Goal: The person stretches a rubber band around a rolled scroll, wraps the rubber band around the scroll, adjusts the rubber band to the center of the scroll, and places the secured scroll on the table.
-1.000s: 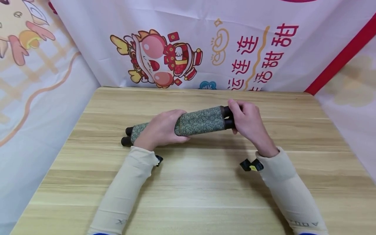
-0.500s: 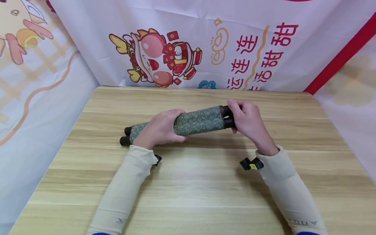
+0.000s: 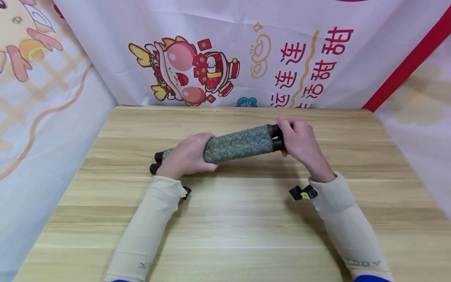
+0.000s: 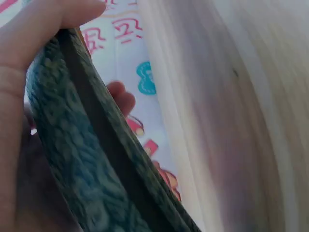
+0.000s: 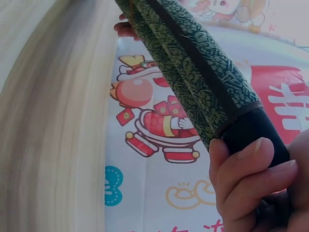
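A rolled scroll (image 3: 241, 145) in green patterned brocade, with its two rolls side by side, lies slantwise between the hands, right end higher. My left hand (image 3: 188, 154) grips it left of its middle, thumb on the near side. In the left wrist view a dark strip (image 4: 104, 128) runs along the brocade (image 4: 72, 130). My right hand (image 3: 301, 141) holds the dark roller ends (image 3: 278, 144) at the right. The right wrist view shows its fingers (image 5: 246, 159) curled round a black roller end (image 5: 256, 133). Two more dark knobs (image 3: 155, 169) stick out past the left hand.
The pale wood table (image 3: 225, 219) spreads beneath both arms. Behind it hangs a white cloth (image 3: 116, 35) with cartoon prints and red characters; printed cloth also lines the left and right sides. A small black device (image 3: 303, 192) is on the right wrist.
The scroll has shifted slightly right with the right hand. The left hand now sits a little farther left along it, showing more brocade between the hands.
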The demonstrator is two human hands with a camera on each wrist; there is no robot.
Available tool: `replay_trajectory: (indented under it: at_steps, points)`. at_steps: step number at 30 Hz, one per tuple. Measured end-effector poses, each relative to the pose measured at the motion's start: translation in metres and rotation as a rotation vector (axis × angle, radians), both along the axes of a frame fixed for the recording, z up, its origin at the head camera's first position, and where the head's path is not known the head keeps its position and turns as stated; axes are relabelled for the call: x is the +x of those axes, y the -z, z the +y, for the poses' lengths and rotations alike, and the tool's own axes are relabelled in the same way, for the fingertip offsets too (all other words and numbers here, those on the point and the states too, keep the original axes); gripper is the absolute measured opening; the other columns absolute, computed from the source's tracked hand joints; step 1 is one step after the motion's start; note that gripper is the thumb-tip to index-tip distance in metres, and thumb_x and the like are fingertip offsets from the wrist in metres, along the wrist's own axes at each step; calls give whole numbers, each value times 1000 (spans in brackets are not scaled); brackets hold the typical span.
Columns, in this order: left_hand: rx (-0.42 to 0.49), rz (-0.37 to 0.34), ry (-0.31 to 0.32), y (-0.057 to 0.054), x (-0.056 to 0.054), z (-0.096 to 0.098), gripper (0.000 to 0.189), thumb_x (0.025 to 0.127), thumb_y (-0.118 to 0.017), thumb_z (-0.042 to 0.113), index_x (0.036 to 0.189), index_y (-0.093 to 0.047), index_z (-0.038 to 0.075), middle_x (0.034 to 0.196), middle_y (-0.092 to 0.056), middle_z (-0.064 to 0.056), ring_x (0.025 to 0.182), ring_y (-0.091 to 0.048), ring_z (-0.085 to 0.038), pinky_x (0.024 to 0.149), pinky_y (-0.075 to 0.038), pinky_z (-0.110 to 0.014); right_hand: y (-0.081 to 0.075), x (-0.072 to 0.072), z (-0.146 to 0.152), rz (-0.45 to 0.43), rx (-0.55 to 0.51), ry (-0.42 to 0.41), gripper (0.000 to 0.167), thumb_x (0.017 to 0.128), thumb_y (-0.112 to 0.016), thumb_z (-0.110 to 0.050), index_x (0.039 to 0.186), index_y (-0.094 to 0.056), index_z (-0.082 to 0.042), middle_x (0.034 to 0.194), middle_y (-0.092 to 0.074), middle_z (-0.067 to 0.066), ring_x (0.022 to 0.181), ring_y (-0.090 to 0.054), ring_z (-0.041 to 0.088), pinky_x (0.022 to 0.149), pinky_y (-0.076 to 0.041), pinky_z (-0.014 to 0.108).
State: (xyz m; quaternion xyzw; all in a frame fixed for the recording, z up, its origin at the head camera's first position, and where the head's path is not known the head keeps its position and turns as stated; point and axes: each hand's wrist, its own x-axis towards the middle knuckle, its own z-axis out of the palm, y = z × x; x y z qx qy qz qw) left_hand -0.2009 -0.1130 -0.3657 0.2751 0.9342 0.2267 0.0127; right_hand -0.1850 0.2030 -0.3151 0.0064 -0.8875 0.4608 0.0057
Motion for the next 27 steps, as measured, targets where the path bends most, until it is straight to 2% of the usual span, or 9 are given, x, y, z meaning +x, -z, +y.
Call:
replay_trajectory:
  at_steps: [3,5,10,15,19,22,27]
  points:
    - [4,32,16,2,1,6,88,79,-88,54,148,-53,12,142,-65,-8,125,-65,-26,109,-54,-49,-1,-2,1,10,11,8,60,109,-40,-56,94,-69,-5,63,-61,9,46,-62,27,44,-48,34]
    - [10,43,15,3,0,7,87,80,-88,53,149,-53,13,144,-65,-7,127,-65,-25,110,-54,-49,-1,-4,2,5,6,7,60,108,-40,-56,95,-69,-5,66,-62,10,47,-62,26,45,-49,34]
    - [38,-9,2,7,-2,0,77,78,-91,45,139,-58,12,133,-69,-7,116,-68,-24,106,-56,-48,0,-6,5,-46,-1,12,61,108,-41,-58,101,-70,-5,68,-62,9,48,-62,24,46,-49,33]
    - [53,-43,18,6,-4,-4,82,78,-91,49,143,-57,12,139,-66,-7,122,-65,-25,109,-54,-49,2,-8,8,-64,12,22,61,108,-41,-57,104,-72,-5,72,-63,11,48,-63,23,47,-51,34]
    - [44,-26,11,4,-3,-5,84,78,-93,47,145,-57,11,141,-65,-8,123,-63,-26,110,-53,-49,6,-12,11,-67,41,11,61,108,-40,-57,110,-72,-5,83,-65,17,53,-65,24,50,-56,35]
    - [-2,-6,16,4,-2,-2,83,80,-91,48,145,-57,8,139,-65,-10,122,-64,-27,110,-54,-49,11,-14,13,-86,114,-1,67,108,-37,-61,115,-71,-4,95,-66,20,64,-68,27,55,-59,37]
    - [-84,31,-5,8,0,5,85,86,-85,51,151,-54,6,143,-64,-13,128,-65,-31,109,-54,-51,13,-14,17,-112,295,27,81,105,-29,-72,135,-64,-6,128,-66,21,105,-64,35,84,-55,49]
